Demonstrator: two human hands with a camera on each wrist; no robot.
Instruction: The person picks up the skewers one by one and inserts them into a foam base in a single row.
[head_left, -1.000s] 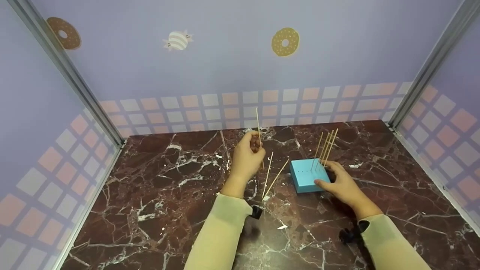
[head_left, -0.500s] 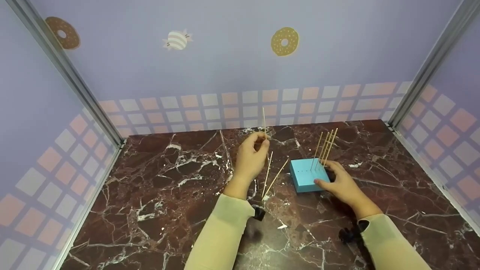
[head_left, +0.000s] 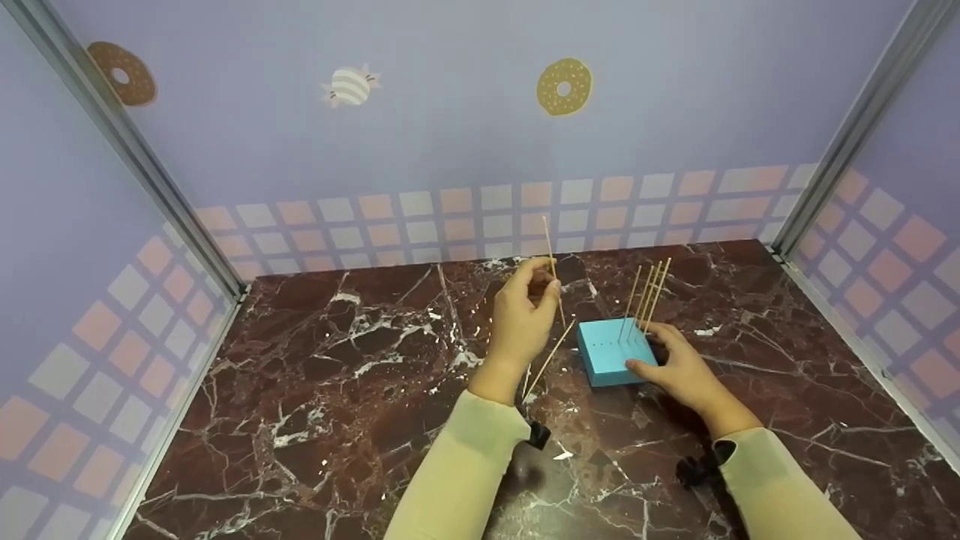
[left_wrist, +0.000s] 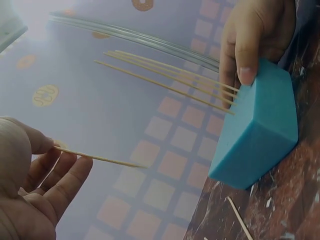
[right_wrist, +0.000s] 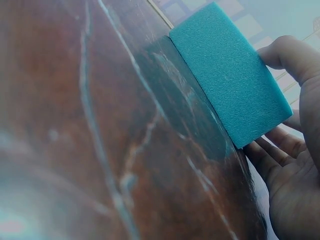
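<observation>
Left hand (head_left: pixel 523 322) has shifted toward the blue block (head_left: pixel 600 358), carrying a thin wooden stick (head_left: pixel 549 241); the right hand (head_left: pixel 686 375) and the block keep their places. The left thumb and forefinger are closed together on the stick, the remaining fingers loosely bent below, as the left wrist view shows. The held stick stands nearly upright to the left of the block, its lower end free and apart from it. The right hand, partly spread, grips the block's right side, thumb at the near corner and fingers at the far side. Four standing sticks (head_left: pixel 649 300) rise from the block's top, near the right fingers; small holes (head_left: pixel 602 343) continue their row leftward. Left of the block, a loose stick (head_left: pixel 552 358) lies aslant on the marbled tabletop (head_left: pixel 360 465), beside a second one (head_left: pixel 526 375) partly hidden by the left arm.
</observation>
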